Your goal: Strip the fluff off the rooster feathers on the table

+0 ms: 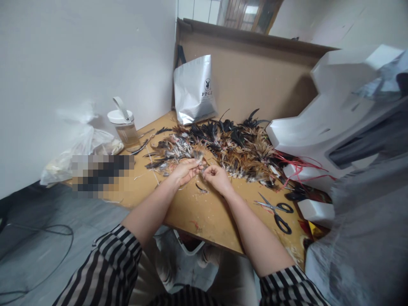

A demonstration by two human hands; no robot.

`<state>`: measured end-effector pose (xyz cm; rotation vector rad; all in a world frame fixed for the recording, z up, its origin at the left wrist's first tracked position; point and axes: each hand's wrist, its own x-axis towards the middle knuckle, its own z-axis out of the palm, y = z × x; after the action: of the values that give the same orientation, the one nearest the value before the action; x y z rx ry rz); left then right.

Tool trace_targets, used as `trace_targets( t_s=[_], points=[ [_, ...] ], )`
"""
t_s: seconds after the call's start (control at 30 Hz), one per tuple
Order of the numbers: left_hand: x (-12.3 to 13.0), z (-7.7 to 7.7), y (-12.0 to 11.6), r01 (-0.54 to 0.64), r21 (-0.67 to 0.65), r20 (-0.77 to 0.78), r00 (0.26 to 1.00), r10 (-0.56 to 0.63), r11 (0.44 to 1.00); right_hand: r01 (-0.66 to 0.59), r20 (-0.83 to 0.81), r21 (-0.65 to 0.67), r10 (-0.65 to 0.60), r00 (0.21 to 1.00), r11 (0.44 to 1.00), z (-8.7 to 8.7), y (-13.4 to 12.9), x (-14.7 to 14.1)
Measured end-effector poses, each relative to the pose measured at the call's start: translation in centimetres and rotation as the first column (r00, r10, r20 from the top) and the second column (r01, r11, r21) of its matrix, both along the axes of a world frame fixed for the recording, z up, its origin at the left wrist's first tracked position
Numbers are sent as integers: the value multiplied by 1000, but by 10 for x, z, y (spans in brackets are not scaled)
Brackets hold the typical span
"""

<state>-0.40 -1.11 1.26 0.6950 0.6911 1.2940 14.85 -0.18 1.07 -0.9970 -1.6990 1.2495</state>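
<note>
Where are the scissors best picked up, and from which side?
Probably by the black handles, with the right hand coming from the near right. The scissors lie open on the table, handles toward that side, while the spread blades point away to the left, so this approach should avoid the edges.

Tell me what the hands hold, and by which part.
The left hand pinches feathers near their lower end; whether the right hand holds anything cannot be told.
</note>
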Motion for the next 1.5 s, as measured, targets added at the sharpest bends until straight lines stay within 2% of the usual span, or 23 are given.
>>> trace_targets(
  t_s=[0.13, 0.2, 0.3, 0.43, 0.6, 0.67, 0.73, 0.83, 0.93, 1.07, 1.5],
  points=[
    [-2, 3, -1, -8, -12, 38, 999, 8, 1000, -75, -187, -230, 32, 982, 970, 5, 2, 4],
    [-2, 3, -2, 12, -15, 57, 998, -11, 1000, -160, -292, -351, 55, 955, 922, 7, 5, 9],
    [-2, 2, -3, 72, 3, 69, 995, -72, 997, -341, -368, -472, 170, 914, 813, 11, 6, 16],
    [-2, 0, -5, 144, 23, 74, 987, -146, 989, -492, -395, -503, 317, 862, 711, 12, 3, 18],
    [-1, 2, -6, 150, -3, 64, 987, -150, 989, -539, -426, -509, 348, 835, 671, 11, 2, 18],
    [-1, 1, -5, 127, -6, 60, 990, -126, 992, -535, -439, -501, 333, 835, 680, 11, 2, 18],
    [-1, 0, -3, 91, -9, 39, 995, -91, 996, -486, -448, -485, 271, 852, 727, 11, 3, 17],
    [0, -3, -1, 50, -31, -42, 998, -51, 998, -280, -442, -454, 59, 895, 846, 11, 6, 14],
    [3, -4, -1, 57, -52, -122, 991, -62, 997, -82, -425, -427, -120, 897, 900, 10, 8, 10],
    [7, -3, -5, 77, -74, -161, 983, -88, 994, 31, -413, -393, -206, 887, 919, 9, 7, 4],
    [10, -3, -5, 64, -65, -212, 974, -77, 996, 111, -378, -315, -232, 897, 943, 1, 2, -7]
  ],
)
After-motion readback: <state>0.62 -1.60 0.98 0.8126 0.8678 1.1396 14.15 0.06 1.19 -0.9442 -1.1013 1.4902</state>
